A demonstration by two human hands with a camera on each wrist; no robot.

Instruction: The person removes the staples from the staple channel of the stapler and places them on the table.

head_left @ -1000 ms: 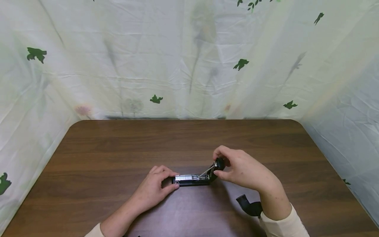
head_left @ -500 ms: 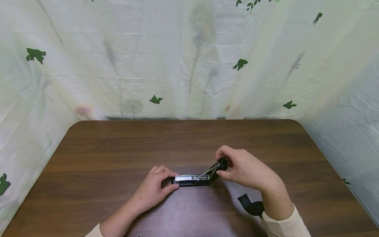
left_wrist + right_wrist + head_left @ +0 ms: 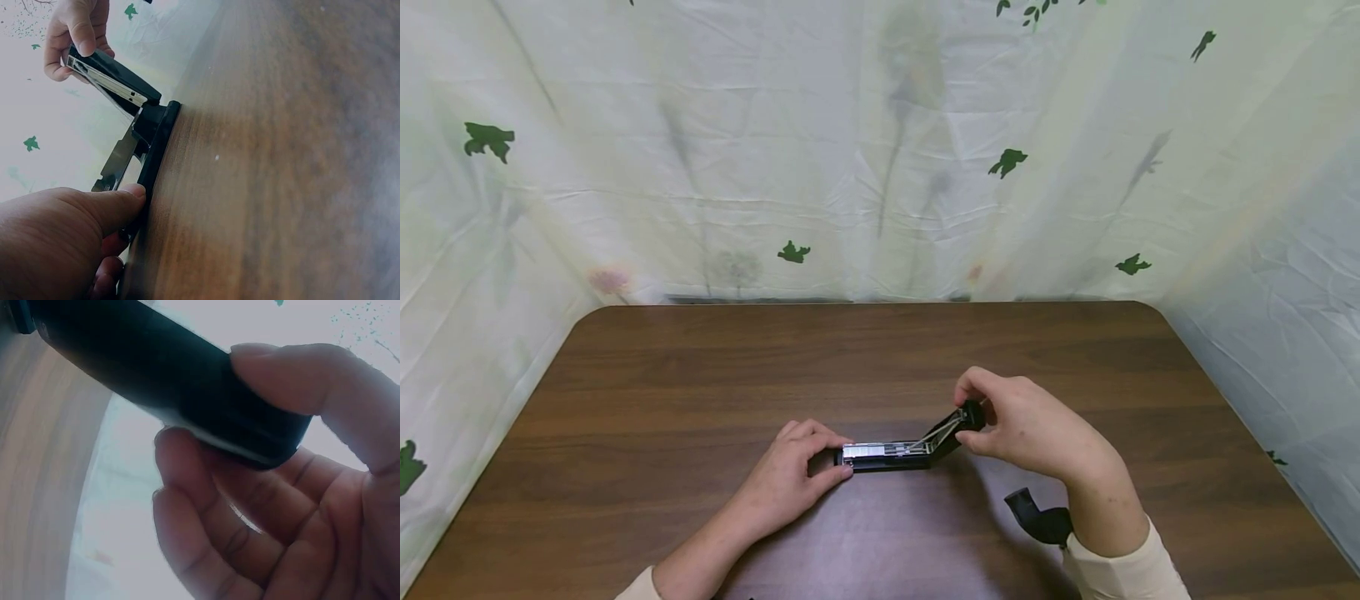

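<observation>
On the table lies a black stapler (image 3: 891, 465), its cover swung back from the base and its metal magazine (image 3: 868, 450) showing, with a bright silver strip along it. My left hand (image 3: 793, 471) grips the left end of the base between thumb and fingers. The cover (image 3: 950, 431) slants up to the right, and my right hand (image 3: 1037, 427) pinches its raised end. A thin metal rod (image 3: 103, 89) links cover and magazine. In the right wrist view the thumb presses on the cover's smooth outer side (image 3: 181, 375), with fingertips under its other edge.
The brown wooden table (image 3: 737, 358) extends around the stapler. Its back edge meets a pale curtain (image 3: 850, 167) with green leaf-like prints. A black curved wrist piece (image 3: 1041, 518) sits under my right forearm, by the cream sleeve.
My right hand has moved a little to the right, and the stapler's cover has tilted further back from the base. My left hand has stayed on the base.
</observation>
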